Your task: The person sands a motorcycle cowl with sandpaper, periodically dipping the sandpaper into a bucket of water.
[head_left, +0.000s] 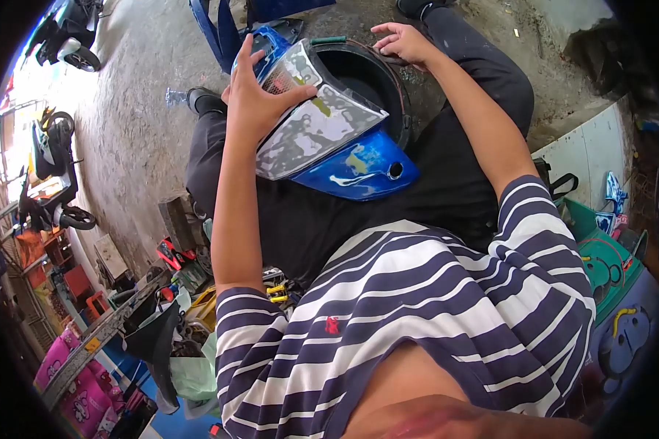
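Note:
A motorcycle body panel (322,132) rests across my lap and a black bucket in the head view. Its middle is sanded to patchy grey and white, while the lower end (373,172) is glossy blue with a round hole. My left hand (260,102) grips the panel's left side, thumb on the sanded face and fingers spread along the edge. At the far rim of the black bucket (399,95) is my right hand (410,47), fingers partly curled around something small and dark that I cannot make out. The bucket's inside is mostly hidden by the panel.
Blue plastic parts (220,33) lie on the concrete floor (139,95) ahead. Motorcycles (55,168) stand at the far left. Tools and clutter (176,256) are beside my left arm. A green tray (615,271) with a cord sits on my right.

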Tool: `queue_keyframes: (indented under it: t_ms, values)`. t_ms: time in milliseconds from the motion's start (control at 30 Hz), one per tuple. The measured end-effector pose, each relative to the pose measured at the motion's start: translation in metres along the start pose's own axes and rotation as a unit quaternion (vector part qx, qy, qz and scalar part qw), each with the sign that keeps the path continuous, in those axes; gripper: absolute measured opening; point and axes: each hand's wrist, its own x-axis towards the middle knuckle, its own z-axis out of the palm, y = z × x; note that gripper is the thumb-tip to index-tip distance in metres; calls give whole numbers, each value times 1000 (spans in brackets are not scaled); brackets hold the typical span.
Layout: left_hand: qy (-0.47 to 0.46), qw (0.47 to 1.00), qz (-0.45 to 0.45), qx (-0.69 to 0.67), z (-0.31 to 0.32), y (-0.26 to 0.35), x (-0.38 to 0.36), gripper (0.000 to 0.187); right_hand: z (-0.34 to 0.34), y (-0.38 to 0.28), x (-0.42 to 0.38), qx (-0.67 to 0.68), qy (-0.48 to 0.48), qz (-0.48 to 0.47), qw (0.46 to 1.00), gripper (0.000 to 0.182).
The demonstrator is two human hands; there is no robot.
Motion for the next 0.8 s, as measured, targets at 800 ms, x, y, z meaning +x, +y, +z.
queue_keyframes:
  t_ms: [800]
  values:
    - [-22,997,43,61,0,-4,7,138,27,6,1,4,76,28,997,81]
